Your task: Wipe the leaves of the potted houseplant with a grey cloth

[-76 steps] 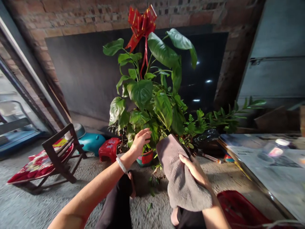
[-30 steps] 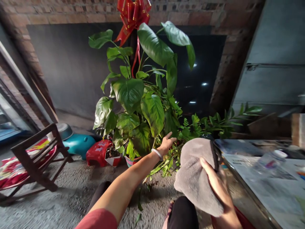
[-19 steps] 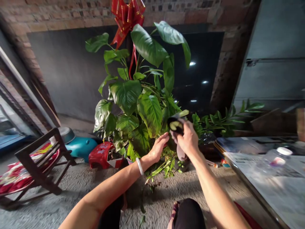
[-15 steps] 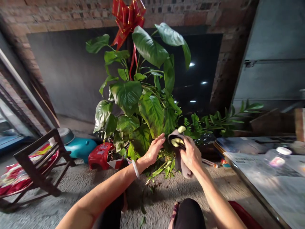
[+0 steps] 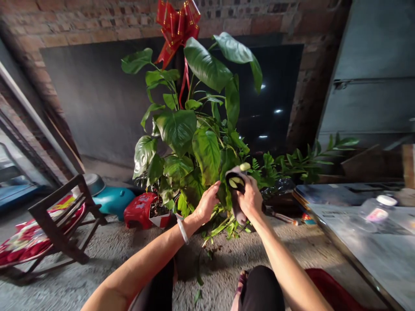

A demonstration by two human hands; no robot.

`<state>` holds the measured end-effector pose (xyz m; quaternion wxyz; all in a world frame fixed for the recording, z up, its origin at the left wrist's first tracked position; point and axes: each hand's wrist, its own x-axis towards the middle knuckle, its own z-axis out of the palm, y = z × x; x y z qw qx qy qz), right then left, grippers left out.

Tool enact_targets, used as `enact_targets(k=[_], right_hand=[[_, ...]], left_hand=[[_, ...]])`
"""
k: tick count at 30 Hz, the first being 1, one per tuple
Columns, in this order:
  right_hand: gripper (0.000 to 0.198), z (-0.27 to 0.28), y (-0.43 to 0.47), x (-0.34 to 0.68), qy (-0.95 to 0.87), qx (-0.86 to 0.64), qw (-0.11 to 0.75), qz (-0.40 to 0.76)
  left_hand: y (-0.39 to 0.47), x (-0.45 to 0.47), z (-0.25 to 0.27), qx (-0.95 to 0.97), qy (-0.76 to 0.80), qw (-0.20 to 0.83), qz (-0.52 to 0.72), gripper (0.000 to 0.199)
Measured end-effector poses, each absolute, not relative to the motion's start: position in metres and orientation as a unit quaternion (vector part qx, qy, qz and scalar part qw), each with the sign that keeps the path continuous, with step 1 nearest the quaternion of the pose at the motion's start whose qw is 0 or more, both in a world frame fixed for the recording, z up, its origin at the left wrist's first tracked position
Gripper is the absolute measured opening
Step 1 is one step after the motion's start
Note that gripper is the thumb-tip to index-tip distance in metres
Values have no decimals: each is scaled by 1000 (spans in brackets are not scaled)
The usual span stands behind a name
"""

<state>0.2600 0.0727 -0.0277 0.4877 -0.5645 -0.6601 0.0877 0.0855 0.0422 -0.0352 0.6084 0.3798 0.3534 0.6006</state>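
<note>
A big leafy potted plant (image 5: 177,129) with broad green leaves stands in front of me. My right hand (image 5: 251,196) is closed around a bunched grey cloth (image 5: 239,212) at the plant's lower right. Pale yellow-green pieces show at the cloth's top and inside its dark fold; I cannot tell what they are. My left hand (image 5: 207,204), with a white bangle (image 5: 182,230) on the wrist, is held up before the lower leaves, fingers stretched out and holding nothing. Whether its fingertips touch a leaf is unclear. Cut-looking stems and leaves (image 5: 223,226) lie low beneath the hands.
To the left are a wooden chair (image 5: 61,216) with a patterned cushion, a teal object (image 5: 113,202) and a red stool (image 5: 140,211). On the right, a table (image 5: 353,246) bears a clear bottle (image 5: 378,211). A red bow (image 5: 178,26) tops the plant.
My right hand and the grey cloth have moved left and slightly up, closer to my left hand. The left hand stays near the lower leaves. The whole view has shifted a little.
</note>
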Motion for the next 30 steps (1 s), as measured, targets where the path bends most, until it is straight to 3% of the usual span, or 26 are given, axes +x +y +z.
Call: enact_targets(k=[3, 8, 11, 15, 18, 20, 23, 25, 27, 30], right_hand=[[46, -42, 72, 296, -585, -644, 486, 87], [55, 26, 99, 291, -558, -574, 599, -18], [59, 32, 100, 254, -651, -538, 535, -7], [60, -27, 73, 245, -688, -569, 448, 35], [48, -51, 60, 281, -642, -631, 431, 59], [46, -35, 64, 308, -586, -649, 484, 32], [59, 17, 86, 320, -504, -601, 619, -46], [59, 40, 97, 302, -516, -563, 644, -49], [56, 33, 94, 273, -584, -541, 606, -2], [58, -29, 56, 237, -671, -510, 534, 66]], left_hand=[[44, 77, -43, 404, 329, 612, 595, 67], [45, 81, -46, 426, 313, 615, 585, 70], [42, 83, -43, 430, 318, 604, 591, 68], [36, 73, -42, 430, 331, 585, 602, 66], [36, 65, -45, 419, 349, 582, 604, 60], [37, 65, -47, 422, 349, 584, 599, 60], [37, 72, -46, 429, 342, 589, 593, 62], [37, 78, -43, 428, 342, 590, 594, 64], [36, 81, -40, 426, 347, 584, 598, 66], [35, 77, -40, 422, 349, 574, 609, 64]])
